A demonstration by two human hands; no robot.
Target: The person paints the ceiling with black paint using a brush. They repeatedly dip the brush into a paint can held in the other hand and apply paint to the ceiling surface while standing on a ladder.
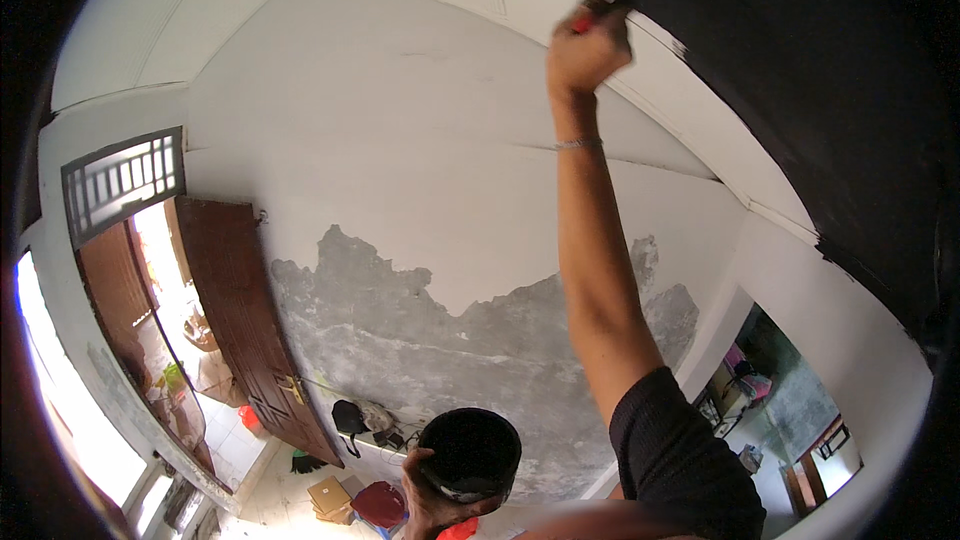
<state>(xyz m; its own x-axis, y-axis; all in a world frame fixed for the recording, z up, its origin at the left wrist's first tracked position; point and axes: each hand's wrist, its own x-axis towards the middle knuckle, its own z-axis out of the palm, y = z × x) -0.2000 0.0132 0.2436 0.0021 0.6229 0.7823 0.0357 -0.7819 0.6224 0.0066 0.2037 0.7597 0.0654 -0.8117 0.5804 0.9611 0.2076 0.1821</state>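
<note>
Under the ceiling (800, 90), my left hand (430, 508) is cupping a black bucket (500, 475) (likely against spills); my right hand (592, 48) is clenching a red handle (582, 26).

Pale floor (262, 505) shows down around seven o'clock. Cardboard boxes (330, 496) sit on it at seven, with a green-and-black broom-like thing (305, 461) slightly past that. There's a maroon bundle (379, 505) between six and seven, can't tell what.

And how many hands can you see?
2: the left hand holds the round black container, low down; the right hand is up by the black painted surface.
</note>
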